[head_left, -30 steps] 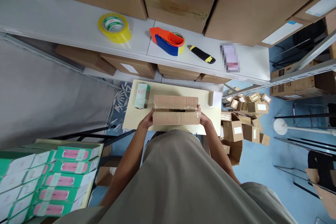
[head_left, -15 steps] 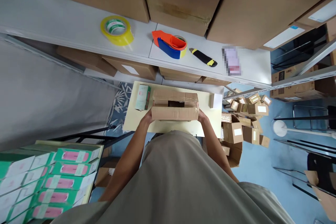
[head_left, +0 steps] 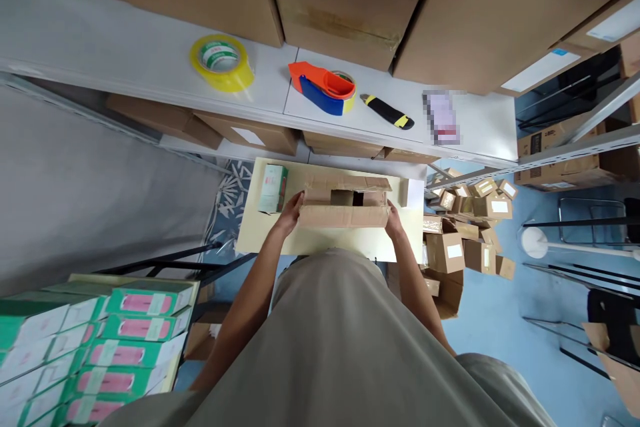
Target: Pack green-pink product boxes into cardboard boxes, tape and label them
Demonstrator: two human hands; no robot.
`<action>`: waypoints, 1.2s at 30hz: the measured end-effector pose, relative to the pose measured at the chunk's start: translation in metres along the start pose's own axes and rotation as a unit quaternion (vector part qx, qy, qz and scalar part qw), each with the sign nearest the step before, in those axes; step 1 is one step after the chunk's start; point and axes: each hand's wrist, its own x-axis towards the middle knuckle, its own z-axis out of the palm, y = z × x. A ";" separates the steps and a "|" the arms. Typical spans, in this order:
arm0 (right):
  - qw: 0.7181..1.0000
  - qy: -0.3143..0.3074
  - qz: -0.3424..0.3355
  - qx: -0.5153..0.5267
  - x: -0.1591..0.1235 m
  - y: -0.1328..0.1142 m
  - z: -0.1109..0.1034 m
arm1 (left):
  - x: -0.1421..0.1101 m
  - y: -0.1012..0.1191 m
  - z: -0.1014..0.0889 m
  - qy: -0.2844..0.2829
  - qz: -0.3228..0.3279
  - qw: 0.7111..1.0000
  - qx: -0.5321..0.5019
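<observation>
A brown cardboard box (head_left: 345,215) rests on a small cream table (head_left: 260,230) below me, its top flaps parted so a dark gap shows inside. My left hand (head_left: 290,215) grips the box's left end, fingers wrapped on the edge. At the right end my right hand (head_left: 395,221) holds the other side. A small green and pink carton (head_left: 273,188) stands just left of the box. A small white block (head_left: 411,192) sits at the table's right edge.
On the white shelf above lie a yellow tape roll (head_left: 221,61), an orange and blue tape dispenser (head_left: 324,87) and a black and yellow knife (head_left: 387,111). Large cartons line the shelf. Stacked green and pink cartons (head_left: 95,340) sit lower left; small brown boxes (head_left: 465,227) pile on the blue floor.
The box's top flaps have spread apart, showing a gap. The box has shifted a little to the right and farther back on the table, both hands staying on its ends.
</observation>
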 end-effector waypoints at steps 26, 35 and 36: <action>0.869 0.064 -0.195 -0.451 0.066 -0.030 0.041 | 0.056 0.014 0.027 0.052 0.140 0.975 0.166; 0.872 0.037 -0.208 -0.441 0.013 0.003 0.043 | -0.007 -0.034 0.016 0.117 0.052 0.952 0.279; 0.874 0.038 -0.205 -0.440 0.004 0.006 0.046 | -0.014 -0.039 0.014 0.127 0.045 0.948 0.287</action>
